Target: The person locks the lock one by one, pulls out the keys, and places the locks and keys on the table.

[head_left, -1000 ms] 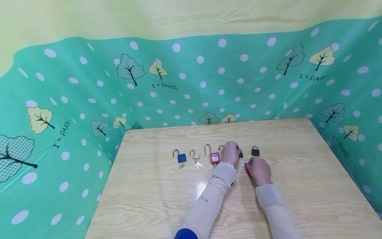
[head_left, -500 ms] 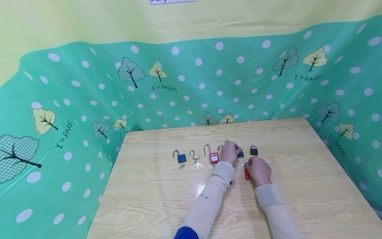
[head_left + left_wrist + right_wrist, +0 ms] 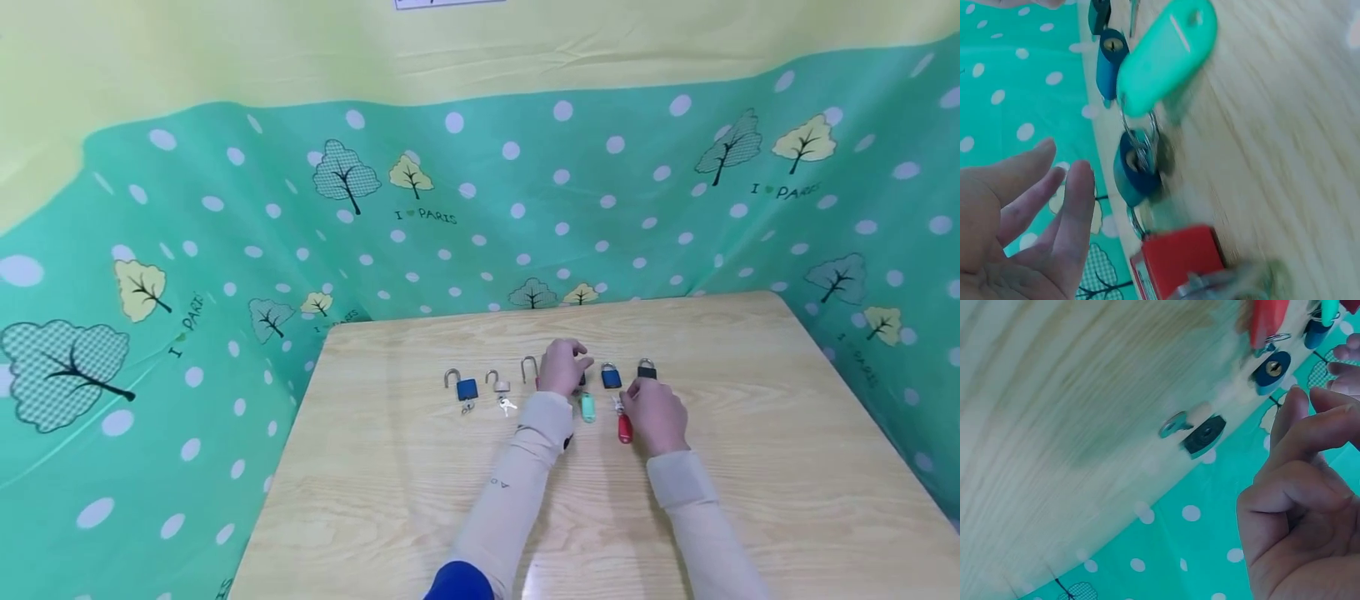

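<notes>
In the head view my left hand (image 3: 561,367) hovers over the row of padlocks, fingers extended and holding nothing. Near it lie a green key tag (image 3: 588,407) and, seen in the left wrist view, its dark blue padlock (image 3: 1127,162) with keys at the keyhole. A blue padlock (image 3: 611,376) stands between my two hands, its shackle down. Below that lies a red key tag (image 3: 625,428) with keys, just left of my right hand (image 3: 656,417). The right fingers are loosely bent around nothing, close to a black padlock (image 3: 1205,436) and a loose-lying key (image 3: 1174,425).
Left along the row are a blue padlock (image 3: 467,389) and a silver padlock (image 3: 502,386), shackles raised, with keys (image 3: 507,406). A red padlock (image 3: 1185,262) is partly hidden by my left hand. Green patterned cloth (image 3: 480,225) hangs behind the wooden table (image 3: 390,467).
My left hand has moved left off the blue padlock, uncovering it and the green tag. My right hand has let go of the red tag's keys, which lie on the table. The head view shifted slightly.
</notes>
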Demonstrator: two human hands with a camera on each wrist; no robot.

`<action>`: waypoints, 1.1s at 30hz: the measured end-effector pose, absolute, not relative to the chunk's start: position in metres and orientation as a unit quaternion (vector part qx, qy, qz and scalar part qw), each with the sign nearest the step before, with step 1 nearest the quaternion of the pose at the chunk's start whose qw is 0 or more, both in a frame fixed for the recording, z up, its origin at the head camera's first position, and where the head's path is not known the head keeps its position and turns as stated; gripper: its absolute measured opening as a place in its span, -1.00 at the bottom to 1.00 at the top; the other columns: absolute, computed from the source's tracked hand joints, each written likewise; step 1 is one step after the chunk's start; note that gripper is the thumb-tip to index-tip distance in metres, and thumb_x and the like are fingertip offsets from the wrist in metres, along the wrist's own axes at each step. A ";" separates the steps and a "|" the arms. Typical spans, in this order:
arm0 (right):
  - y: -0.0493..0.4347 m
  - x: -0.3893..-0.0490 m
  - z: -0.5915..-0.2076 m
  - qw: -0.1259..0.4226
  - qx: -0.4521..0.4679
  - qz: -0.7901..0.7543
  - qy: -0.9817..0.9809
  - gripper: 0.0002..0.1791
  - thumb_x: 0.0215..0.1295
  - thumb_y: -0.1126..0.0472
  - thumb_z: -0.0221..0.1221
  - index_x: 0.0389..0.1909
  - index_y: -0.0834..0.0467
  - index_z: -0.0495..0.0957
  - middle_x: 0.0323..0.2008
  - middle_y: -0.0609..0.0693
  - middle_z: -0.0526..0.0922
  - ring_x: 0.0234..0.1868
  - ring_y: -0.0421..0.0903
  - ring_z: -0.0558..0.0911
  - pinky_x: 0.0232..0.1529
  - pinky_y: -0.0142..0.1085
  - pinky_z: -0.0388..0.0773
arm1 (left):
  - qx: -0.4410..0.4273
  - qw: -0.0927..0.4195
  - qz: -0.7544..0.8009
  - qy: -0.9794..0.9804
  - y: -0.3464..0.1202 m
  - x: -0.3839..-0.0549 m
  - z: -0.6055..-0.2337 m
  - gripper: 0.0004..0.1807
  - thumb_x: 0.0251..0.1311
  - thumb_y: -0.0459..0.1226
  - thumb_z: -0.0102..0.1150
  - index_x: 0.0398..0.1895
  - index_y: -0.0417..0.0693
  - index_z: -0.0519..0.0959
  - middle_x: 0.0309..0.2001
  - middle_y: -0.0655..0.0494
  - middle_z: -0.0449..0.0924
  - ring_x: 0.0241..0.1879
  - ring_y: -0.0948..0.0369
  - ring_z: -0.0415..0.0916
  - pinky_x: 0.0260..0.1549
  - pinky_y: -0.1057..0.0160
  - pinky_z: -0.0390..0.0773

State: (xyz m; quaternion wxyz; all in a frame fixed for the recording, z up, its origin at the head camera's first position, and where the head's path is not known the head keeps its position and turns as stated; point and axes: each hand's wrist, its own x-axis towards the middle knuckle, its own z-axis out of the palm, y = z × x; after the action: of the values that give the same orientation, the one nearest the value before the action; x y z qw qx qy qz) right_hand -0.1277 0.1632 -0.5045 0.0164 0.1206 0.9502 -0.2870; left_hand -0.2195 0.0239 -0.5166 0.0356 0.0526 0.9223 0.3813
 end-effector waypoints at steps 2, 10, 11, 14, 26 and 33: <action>0.161 -0.131 -0.505 0.020 0.123 -0.285 0.950 -0.78 0.35 0.17 0.21 -0.30 0.28 0.63 -0.46 0.16 0.66 -0.50 0.03 0.57 -0.55 -0.21 0.38 | 0.054 0.039 0.369 0.927 0.022 -0.220 -0.516 -0.78 0.22 -0.16 0.36 -0.08 0.05 0.71 -0.10 0.16 0.70 -0.18 0.26 0.62 -0.18 0.30 0.60; 0.152 -0.140 -0.509 0.033 0.106 -0.272 0.956 -0.70 0.35 0.08 0.22 -0.25 0.29 0.63 -0.34 0.25 0.71 -0.42 0.10 0.64 -0.53 -0.13 0.47 | 0.057 0.054 0.349 0.934 0.018 -0.221 -0.522 -0.77 0.16 -0.13 0.41 -0.12 0.10 0.71 -0.15 0.19 0.71 -0.20 0.27 0.62 -0.21 0.31 0.58; 0.150 -0.141 -0.510 0.037 0.104 -0.273 0.956 -0.69 0.35 0.08 0.22 -0.23 0.30 0.63 -0.32 0.26 0.71 -0.41 0.10 0.64 -0.52 -0.12 0.48 | 0.055 0.055 0.348 0.934 0.018 -0.221 -0.523 -0.76 0.15 -0.13 0.42 -0.12 0.11 0.71 -0.16 0.19 0.71 -0.21 0.28 0.61 -0.22 0.32 0.58; 0.145 -0.145 -0.513 0.051 0.104 -0.274 0.955 -0.66 0.35 0.06 0.20 -0.19 0.31 0.63 -0.27 0.27 0.71 -0.39 0.10 0.64 -0.48 -0.09 0.51 | 0.055 0.059 0.339 0.937 0.016 -0.222 -0.526 -0.74 0.10 -0.12 0.45 -0.12 0.12 0.70 -0.19 0.21 0.71 -0.25 0.30 0.60 -0.25 0.34 0.57; 0.127 -0.158 -0.522 0.042 0.068 -0.276 0.958 -0.65 0.32 0.02 0.26 -0.27 0.29 0.64 -0.35 0.23 0.72 -0.45 0.06 0.63 -0.53 -0.14 0.48 | 0.066 0.052 0.311 0.947 0.010 -0.228 -0.524 -0.74 0.07 -0.16 0.48 -0.14 0.13 0.72 -0.24 0.24 0.68 -0.25 0.31 0.56 -0.21 0.36 0.53; 0.121 -0.164 -0.522 0.044 0.087 -0.262 0.960 -0.49 0.28 -0.09 0.29 -0.19 0.35 0.52 -0.37 0.28 0.65 -0.47 0.10 0.59 -0.54 -0.13 0.45 | 0.060 0.062 0.321 0.943 0.007 -0.227 -0.523 -0.73 0.05 -0.20 0.49 -0.15 0.11 0.71 -0.26 0.22 0.66 -0.30 0.32 0.53 -0.24 0.38 0.53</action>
State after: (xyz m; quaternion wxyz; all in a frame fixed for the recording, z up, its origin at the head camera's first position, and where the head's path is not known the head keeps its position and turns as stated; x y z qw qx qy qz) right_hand -0.1635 0.1205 -0.5221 0.0438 0.0871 0.9601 -0.2620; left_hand -0.2268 0.0070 -0.5232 0.0623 0.0596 0.9432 0.3208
